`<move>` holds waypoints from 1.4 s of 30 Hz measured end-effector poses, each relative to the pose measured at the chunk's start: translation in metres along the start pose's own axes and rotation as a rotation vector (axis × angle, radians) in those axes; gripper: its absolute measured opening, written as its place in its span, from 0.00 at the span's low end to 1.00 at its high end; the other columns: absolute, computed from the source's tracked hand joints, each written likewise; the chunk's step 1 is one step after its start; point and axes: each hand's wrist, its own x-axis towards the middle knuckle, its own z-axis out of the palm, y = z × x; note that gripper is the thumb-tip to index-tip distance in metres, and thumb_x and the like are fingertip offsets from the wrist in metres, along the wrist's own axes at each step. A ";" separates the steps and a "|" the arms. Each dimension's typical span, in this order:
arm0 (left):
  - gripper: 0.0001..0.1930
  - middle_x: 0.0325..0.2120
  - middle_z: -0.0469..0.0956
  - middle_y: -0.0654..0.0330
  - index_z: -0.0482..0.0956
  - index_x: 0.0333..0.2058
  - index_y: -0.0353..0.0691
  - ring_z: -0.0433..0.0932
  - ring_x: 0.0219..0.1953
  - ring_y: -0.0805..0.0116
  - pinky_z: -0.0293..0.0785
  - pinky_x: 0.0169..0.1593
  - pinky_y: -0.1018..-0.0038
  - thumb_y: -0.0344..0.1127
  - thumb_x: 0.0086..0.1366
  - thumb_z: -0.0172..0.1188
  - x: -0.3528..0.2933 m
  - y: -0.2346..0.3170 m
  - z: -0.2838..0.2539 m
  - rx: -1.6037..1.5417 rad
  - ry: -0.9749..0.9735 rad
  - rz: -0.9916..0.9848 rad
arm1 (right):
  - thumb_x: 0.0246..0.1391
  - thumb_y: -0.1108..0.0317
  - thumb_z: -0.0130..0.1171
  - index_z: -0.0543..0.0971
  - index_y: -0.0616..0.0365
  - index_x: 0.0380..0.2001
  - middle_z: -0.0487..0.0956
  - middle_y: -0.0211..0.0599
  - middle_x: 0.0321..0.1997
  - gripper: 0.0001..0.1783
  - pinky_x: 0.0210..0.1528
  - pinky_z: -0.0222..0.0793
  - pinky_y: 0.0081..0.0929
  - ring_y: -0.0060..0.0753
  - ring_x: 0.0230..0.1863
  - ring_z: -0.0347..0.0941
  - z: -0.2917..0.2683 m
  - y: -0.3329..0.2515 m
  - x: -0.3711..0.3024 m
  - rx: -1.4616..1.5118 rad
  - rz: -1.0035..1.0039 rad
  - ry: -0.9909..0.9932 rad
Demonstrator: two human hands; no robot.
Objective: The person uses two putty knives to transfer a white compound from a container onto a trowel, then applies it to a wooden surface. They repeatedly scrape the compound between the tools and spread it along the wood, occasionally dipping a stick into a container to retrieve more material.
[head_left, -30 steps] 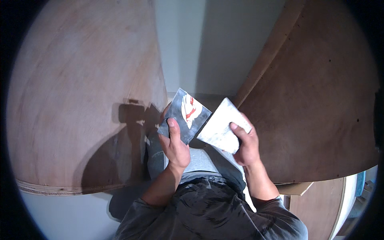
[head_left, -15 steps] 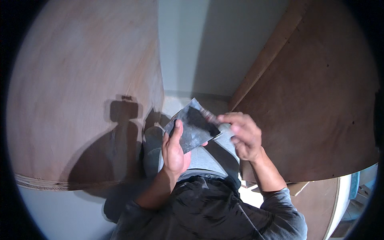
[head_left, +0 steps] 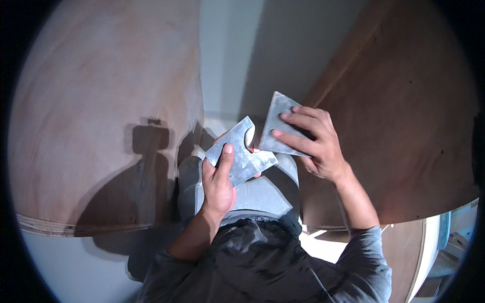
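Held over my lap by my left hand (head_left: 219,189) is a grey metal scraper plate (head_left: 242,159), stained with pale smears, its thumb on top and fingers beneath. A curved notch cuts into its right-hand side. Inside the notch a white crescent and a small red spot show, and I cannot make out what they belong to. Up and to the right, my right hand (head_left: 321,144) grips a second flat grey scraper (head_left: 279,118), fingers spread over its face and the thumb hidden behind. This scraper is tilted, its lower left corner close to the notched plate.
Curved plywood panels stand on both sides, a pale one (head_left: 106,101) on the left and a darker one (head_left: 404,131) on the right. A pale wall (head_left: 227,55) lies ahead between them. At the lower right are a brown board (head_left: 399,257) and a blue-green object (head_left: 444,230).
My right hand has moved up and right, turning its tool so the broad face shows. The dark patch on the left-hand plate is gone, and the notch now shows.
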 end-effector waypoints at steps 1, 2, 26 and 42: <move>0.23 0.40 0.81 0.53 0.70 0.56 0.32 0.83 0.37 0.67 0.83 0.33 0.68 0.46 0.74 0.52 -0.002 -0.001 -0.002 0.024 0.007 0.010 | 0.42 0.70 0.65 0.83 0.38 0.53 0.78 0.31 0.56 0.29 0.57 0.65 0.44 0.42 0.58 0.72 -0.006 -0.009 0.010 -0.057 -0.039 -0.131; 0.23 0.40 0.80 0.53 0.70 0.57 0.31 0.83 0.37 0.67 0.84 0.33 0.68 0.45 0.75 0.52 -0.002 -0.002 -0.004 0.040 0.008 0.022 | 0.43 0.66 0.65 0.83 0.38 0.53 0.79 0.27 0.56 0.28 0.56 0.63 0.44 0.38 0.58 0.72 -0.002 -0.007 0.011 -0.021 -0.061 -0.175; 0.22 0.45 0.78 0.54 0.67 0.60 0.29 0.81 0.41 0.70 0.85 0.38 0.70 0.41 0.78 0.46 -0.013 -0.007 0.004 0.037 -0.017 -0.140 | 0.44 0.64 0.67 0.86 0.45 0.44 0.81 0.25 0.49 0.19 0.56 0.64 0.43 0.36 0.54 0.73 -0.022 -0.027 0.012 0.059 -0.045 -0.287; 0.20 0.46 0.82 0.61 0.75 0.55 0.42 0.80 0.45 0.69 0.75 0.39 0.70 0.48 0.74 0.51 0.002 -0.005 -0.008 -0.403 -0.023 -0.433 | 0.51 0.80 0.54 0.79 0.50 0.56 0.77 0.47 0.60 0.28 0.59 0.71 0.44 0.53 0.58 0.74 0.073 -0.031 -0.040 0.463 0.255 0.284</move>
